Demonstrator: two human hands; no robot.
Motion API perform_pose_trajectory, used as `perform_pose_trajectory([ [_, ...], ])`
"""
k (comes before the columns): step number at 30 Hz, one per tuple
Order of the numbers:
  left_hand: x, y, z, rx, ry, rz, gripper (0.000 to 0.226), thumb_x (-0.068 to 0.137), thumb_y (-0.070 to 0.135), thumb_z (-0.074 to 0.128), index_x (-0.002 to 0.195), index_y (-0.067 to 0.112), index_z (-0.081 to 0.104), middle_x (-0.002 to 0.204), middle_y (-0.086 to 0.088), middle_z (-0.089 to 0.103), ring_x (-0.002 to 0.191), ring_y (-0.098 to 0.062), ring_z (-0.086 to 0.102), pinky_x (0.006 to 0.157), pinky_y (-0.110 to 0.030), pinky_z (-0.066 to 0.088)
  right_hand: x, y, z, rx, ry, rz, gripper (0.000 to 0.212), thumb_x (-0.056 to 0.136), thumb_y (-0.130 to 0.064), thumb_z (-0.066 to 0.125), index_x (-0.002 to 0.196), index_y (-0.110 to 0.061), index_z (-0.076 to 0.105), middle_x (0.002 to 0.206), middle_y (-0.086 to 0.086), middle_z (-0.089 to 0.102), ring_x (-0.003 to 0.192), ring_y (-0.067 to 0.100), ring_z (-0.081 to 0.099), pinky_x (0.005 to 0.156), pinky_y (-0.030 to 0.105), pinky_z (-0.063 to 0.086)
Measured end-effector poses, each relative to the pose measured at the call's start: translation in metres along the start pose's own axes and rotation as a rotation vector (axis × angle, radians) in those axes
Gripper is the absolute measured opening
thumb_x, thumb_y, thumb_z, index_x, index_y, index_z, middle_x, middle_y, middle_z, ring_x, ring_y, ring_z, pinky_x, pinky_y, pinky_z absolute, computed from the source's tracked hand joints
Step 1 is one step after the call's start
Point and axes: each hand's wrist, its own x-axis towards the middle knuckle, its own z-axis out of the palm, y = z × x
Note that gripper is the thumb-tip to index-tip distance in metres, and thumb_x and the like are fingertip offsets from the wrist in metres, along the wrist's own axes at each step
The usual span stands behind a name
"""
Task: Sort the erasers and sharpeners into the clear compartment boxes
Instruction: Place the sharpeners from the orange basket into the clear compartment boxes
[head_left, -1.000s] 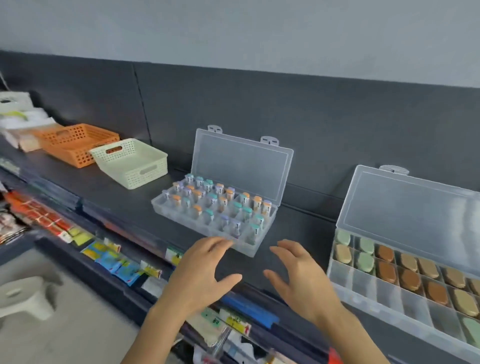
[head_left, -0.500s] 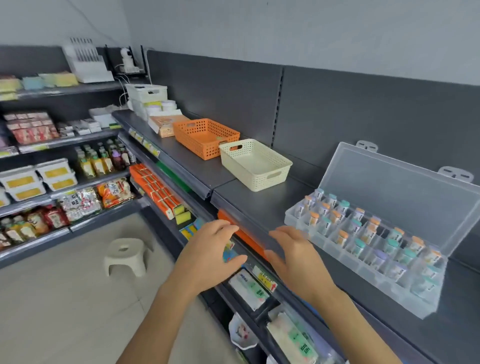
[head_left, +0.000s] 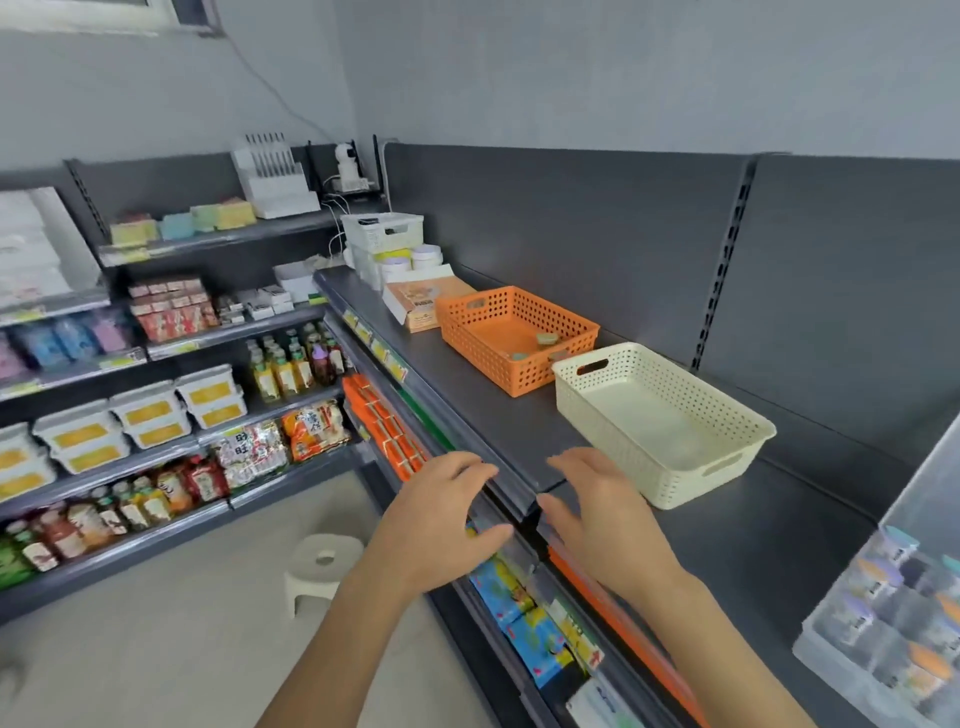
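Note:
My left hand (head_left: 441, 514) and my right hand (head_left: 597, 512) hover side by side over the front edge of the dark shelf (head_left: 727, 545), fingers relaxed, holding nothing. An orange basket (head_left: 467, 317) stands further back on the shelf with a few small rounded erasers (head_left: 546, 340) in its bottom. A cream basket (head_left: 597, 410) sits just beyond my right hand and looks empty. At the right edge a clear compartment box (head_left: 883, 634) holds several small sharpeners with coloured caps; its lid stands open.
A white basket (head_left: 382, 234), jars and a flat carton (head_left: 415, 301) fill the shelf's far end. Lower shelves in front carry packaged goods. A stocked shelving unit (head_left: 156, 364) lines the left wall. A small white stool (head_left: 322, 566) stands on the floor.
The view has swung left: the eraser box left the frame and the sharpener box slid to the right edge. Both hands stayed empty and moved left along the shelf edge.

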Motion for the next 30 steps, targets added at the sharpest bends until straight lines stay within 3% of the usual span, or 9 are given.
perform_pose_trajectory([
  [3,0.051,-0.030,-0.010,0.014,0.029,0.007,0.072,0.082,0.064,0.046,0.142,0.024,0.040,0.143,0.007,0.037,0.134,-0.011,0.031,0.111,-0.030,0.029,0.061,0.006,0.007,-0.018,0.040,-0.015,0.043,0.091,-0.025,0.060,0.129,-0.006,0.054,0.130,0.007,0.052,0.115,0.019,0.054,0.091,0.017,0.036],
  [16,0.199,-0.158,-0.016,-0.042,0.024,0.142,0.065,0.088,0.052,0.053,0.145,0.026,0.035,0.147,0.011,0.031,0.135,-0.005,0.025,0.110,-0.020,0.020,0.223,0.005,0.066,-0.078,0.126,0.091,0.040,0.090,-0.027,0.061,0.127,-0.013,0.057,0.129,0.002,0.054,0.117,0.015,0.052,0.094,0.014,0.034],
  [21,0.253,-0.219,-0.029,-0.059,-0.029,0.265,0.064,0.089,0.051,0.053,0.144,0.024,0.036,0.147,0.012,0.032,0.136,-0.006,0.025,0.111,-0.022,0.022,0.279,-0.010,0.092,-0.095,0.236,0.202,0.036,0.088,-0.022,0.064,0.123,-0.014,0.061,0.121,0.000,0.057,0.108,0.009,0.050,0.084,0.008,0.030],
  [30,0.333,-0.286,-0.040,-0.114,-0.087,0.454,0.063,0.087,0.051,0.055,0.142,0.024,0.040,0.145,0.012,0.034,0.134,-0.005,0.028,0.110,-0.024,0.026,0.332,-0.016,0.107,-0.171,0.299,0.495,0.036,0.090,-0.022,0.060,0.124,-0.012,0.059,0.131,0.003,0.053,0.115,0.017,0.053,0.089,0.016,0.036],
])
